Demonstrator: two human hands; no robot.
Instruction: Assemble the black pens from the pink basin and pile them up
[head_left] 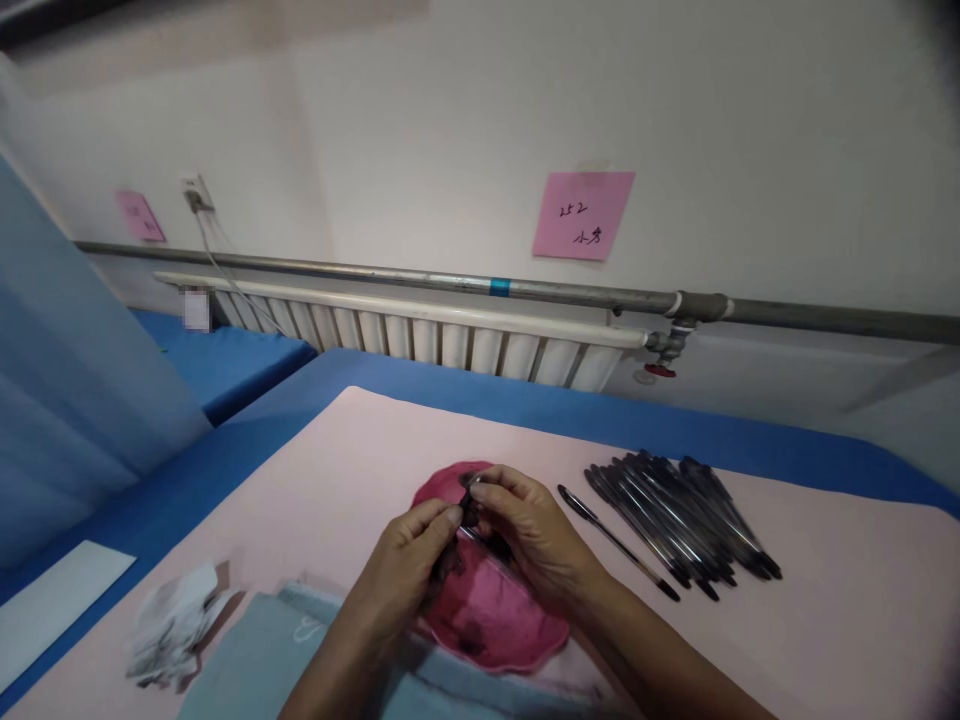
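Note:
My left hand [411, 560] is closed, with thumb and forefinger pinched on a small black part [469, 510]. From the other side my right hand [529, 525] pinches at the same black part, thumb against fingers. What lies inside each palm is mostly hidden, though a clear, shiny length like a pen barrel shows below the right fingers. Both hands are above a pink dish [499, 610] with a wavy rim, which has dark bits in it. A single black-capped pen [619, 542] lies just right of my right hand, beside a pile of similar pens [667, 515].
A pink sheet [337, 470] covers the blue bed [585, 405]. Grey-blue cloth [255, 640] and crumpled white paper [176, 620] lie front left, near a white board [60, 605]. Behind stand a radiator [420, 335] and a pipe [420, 280]; a blue curtain [75, 380] hangs left.

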